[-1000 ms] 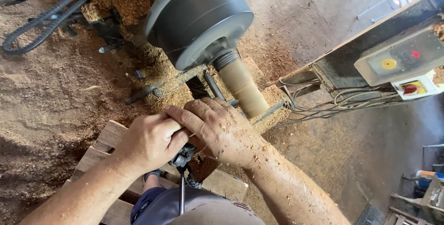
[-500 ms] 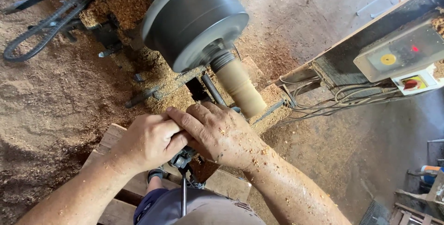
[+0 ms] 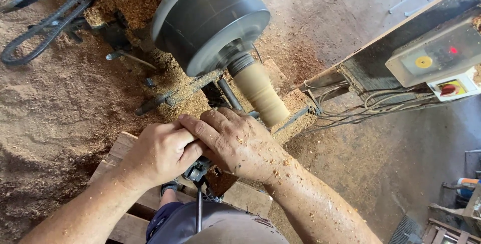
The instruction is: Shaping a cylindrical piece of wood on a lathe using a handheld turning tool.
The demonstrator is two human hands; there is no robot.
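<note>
Head view, near to far. Slim dark steel tool shaft (image 3: 199, 214) runs up from the person's lap into both hands. Left hand (image 3: 159, 154) is fisted around the tool's dark grip end (image 3: 196, 170); right hand (image 3: 238, 142) lies over the left's fingers, wrapped on the same tool. Tool tip is hidden under the hands, so I can't tell whether it is touching the wood.

Just beyond the right knuckles: pale turned wooden cylinder (image 3: 259, 95), mounted on the big grey round lathe head (image 3: 210, 18), free end pointing at the hands. Slatted wooden pallet (image 3: 128, 148) lies under the arms, at the near edge of the sawdust-covered floor (image 3: 50, 113).

Risks, as I judge them:
- Knuckles very near the cylinder; a catch could pull them in.
- Both hands bunched at one point, so poor leverage if the tool kicks.
- Loose chips on the right forearm and underfoot mean slip risk.
- Grey cable bundle (image 3: 361, 108) hangs at the lathe's right end near the shavings.
</note>
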